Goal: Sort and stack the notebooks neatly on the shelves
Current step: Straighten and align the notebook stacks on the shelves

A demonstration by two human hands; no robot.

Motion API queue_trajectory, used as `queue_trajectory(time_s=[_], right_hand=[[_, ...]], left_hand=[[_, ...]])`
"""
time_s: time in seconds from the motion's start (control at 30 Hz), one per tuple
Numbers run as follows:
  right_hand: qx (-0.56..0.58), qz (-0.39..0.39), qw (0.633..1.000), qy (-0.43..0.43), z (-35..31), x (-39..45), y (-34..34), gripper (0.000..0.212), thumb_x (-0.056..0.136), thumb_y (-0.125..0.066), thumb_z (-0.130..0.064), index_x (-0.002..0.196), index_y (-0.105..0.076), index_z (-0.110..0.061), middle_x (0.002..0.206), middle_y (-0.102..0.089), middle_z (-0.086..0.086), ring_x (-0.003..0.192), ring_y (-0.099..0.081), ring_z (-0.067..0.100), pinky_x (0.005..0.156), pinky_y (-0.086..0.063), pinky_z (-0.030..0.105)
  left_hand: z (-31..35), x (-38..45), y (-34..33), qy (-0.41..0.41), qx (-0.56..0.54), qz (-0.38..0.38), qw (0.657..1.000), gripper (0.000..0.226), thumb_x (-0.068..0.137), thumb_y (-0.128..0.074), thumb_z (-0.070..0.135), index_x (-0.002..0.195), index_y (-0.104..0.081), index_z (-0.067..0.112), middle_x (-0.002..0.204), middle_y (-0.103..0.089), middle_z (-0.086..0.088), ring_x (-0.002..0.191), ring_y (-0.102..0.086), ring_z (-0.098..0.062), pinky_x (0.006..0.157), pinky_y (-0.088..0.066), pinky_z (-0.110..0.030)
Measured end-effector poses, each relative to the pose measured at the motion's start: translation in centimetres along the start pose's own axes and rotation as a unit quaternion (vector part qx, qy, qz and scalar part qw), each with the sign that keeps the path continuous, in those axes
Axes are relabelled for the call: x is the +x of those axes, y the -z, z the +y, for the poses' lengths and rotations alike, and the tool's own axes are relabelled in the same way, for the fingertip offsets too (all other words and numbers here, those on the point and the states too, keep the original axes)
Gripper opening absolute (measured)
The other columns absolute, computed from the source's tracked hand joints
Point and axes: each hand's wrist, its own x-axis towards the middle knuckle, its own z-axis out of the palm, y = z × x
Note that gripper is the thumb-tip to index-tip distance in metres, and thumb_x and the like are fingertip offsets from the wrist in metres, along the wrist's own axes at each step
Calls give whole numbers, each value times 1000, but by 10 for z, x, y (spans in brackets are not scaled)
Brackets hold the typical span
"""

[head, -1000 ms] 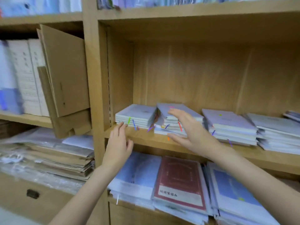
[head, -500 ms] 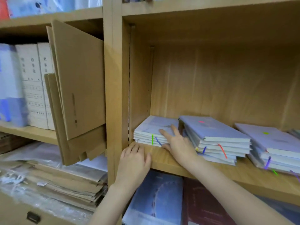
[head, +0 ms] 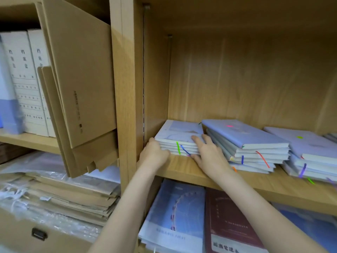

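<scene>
Three low stacks of pale lilac notebooks lie on the wooden shelf board (head: 184, 169). The leftmost stack (head: 179, 133) sits against the compartment's left wall, with coloured ribbon markers hanging over its front edge. My left hand (head: 154, 155) curls round its front left corner. My right hand (head: 209, 155) holds its right end, fingers on the top cover and thumb at the bottom edge. A taller, uneven middle stack (head: 244, 137) touches my right hand's side. The third stack (head: 308, 147) lies further right.
A thick wooden upright (head: 125, 88) divides the shelves. Left of it, flattened cardboard boxes (head: 78, 84) lean out past white binders (head: 23, 79). On the shelf below lie blue-covered notebooks (head: 175, 209) and a maroon book (head: 229, 227). Wrapped cardboard sheets (head: 63, 196) are piled lower left.
My view moved closer and left. My right hand shifted from the middle stack to the leftmost stack, and my left hand rose from the shelf edge to take its left corner.
</scene>
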Motion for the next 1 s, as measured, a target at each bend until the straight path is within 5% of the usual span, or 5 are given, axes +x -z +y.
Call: queue_trajectory(time_s=[0.17,0.43,0.6,0.8,1.0], right_hand=[[61,25,996,58,7,-14,12,56,87,-62,-19,139,-42,-14,145,-38,9,132,-38,25,107,-32,35],[198,152,962,109,24,-62,6,50,73,-80,-20,120,-64,-16,132,-57,0,121,-53,11,98,-40,26],[143,190,971,-14,0,-90,-10,54,90,-58,-38,139,-43,-21,150,-35,-1,124,-49,23,89,-41,35],[142,201,963,-114,-14,-90,-8,44,97,-40,-38,137,-42,-20,102,-67,15,96,-59,37,67,-35,39],[158,155,969,-108,-5,-87,0,41,97,-37,-41,129,-49,-20,105,-69,8,102,-58,34,71,-36,37]], left_hand=[[-12,-22,8,-47,-128,9,991,39,83,-53,-2,121,-57,8,118,-63,-8,113,-56,-26,98,-45,-40],[-40,-76,20,-96,-239,51,965,48,81,-51,-15,123,-57,7,106,-62,6,96,-61,-7,92,-47,-22],[-53,-78,10,-122,-245,100,957,43,85,-60,-2,124,-55,16,102,-64,14,91,-60,9,89,-46,-14],[-56,-83,-3,-147,-268,110,946,62,84,-59,-1,140,-40,19,121,-52,23,118,-51,0,97,-39,-16],[-50,-84,-7,-150,-318,42,935,70,83,-47,-18,143,-31,14,133,-47,12,121,-46,5,104,-34,-12]])
